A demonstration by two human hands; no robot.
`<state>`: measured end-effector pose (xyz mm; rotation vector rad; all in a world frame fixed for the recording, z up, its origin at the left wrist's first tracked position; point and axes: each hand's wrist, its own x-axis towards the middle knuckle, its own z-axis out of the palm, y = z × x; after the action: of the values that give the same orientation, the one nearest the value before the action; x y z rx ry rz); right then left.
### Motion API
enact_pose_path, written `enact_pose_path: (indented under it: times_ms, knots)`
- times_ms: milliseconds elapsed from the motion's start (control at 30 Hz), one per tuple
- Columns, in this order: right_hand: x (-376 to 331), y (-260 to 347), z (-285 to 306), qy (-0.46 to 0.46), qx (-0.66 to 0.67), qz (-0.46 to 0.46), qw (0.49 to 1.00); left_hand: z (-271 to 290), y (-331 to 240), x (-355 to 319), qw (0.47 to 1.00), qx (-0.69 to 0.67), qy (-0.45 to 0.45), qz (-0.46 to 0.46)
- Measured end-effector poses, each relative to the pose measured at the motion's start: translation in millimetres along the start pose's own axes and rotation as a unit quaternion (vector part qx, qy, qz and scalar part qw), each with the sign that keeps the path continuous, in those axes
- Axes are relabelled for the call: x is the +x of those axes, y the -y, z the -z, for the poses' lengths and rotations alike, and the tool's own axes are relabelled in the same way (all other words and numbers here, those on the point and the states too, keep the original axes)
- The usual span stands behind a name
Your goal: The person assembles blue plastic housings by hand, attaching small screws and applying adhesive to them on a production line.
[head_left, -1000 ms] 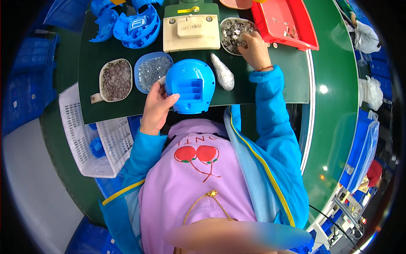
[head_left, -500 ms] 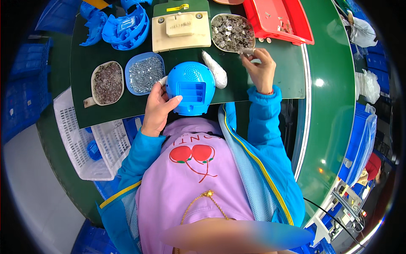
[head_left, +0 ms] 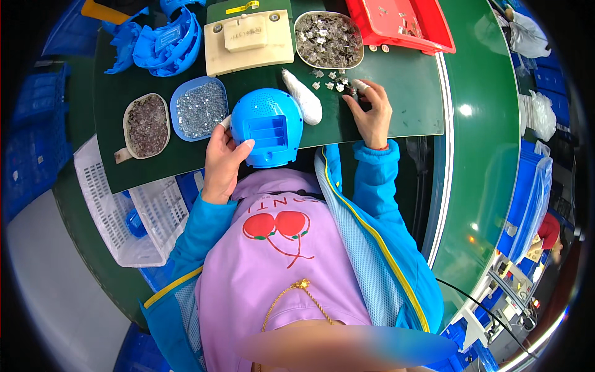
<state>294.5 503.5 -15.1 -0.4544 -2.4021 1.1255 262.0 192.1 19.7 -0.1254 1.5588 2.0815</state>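
Blue housing sits just right of left hand, over worktop's near edge, rounded end away from person, recessed compartment facing up. Cannot tell if it rests on worktop. Left hand grips housing's left side, thumb on upper face, fingers round the edge.

Right hand is well right of housing, thumb and forefinger curved toward each other at loose metal clips; cannot tell if a piece is pinched. Clips lie scattered just left and forward of its fingertips. Cream tray heaped with similar clips is forward of right hand. Red tray farther forward, slightly right, 2 small round discs beside its near corner.

White wrapped bundle lies between both hands, close by housing. Forward-left of left hand: blue tray of small metallic parts, then cream scoop of brownish pieces farther left.
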Motion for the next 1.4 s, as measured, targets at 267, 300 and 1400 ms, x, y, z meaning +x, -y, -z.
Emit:
enact_pose_path:
  times_ms: [267,300,1400]
  knots:
    - [-8,-6,-3,-0.023,0.005,0.073,0.997,0,-2,-4,0.999,0.015,-0.026,-0.016]
    - [-10,-6,-1,-0.022,0.025,0.028,0.999,2,-1,-5,0.999,0.012,-0.028,-0.015]
    - [-30,136,-31,0.019,0.013,0.256,0.966,-30,-23,-16,0.965,0.077,-0.08,-0.236]
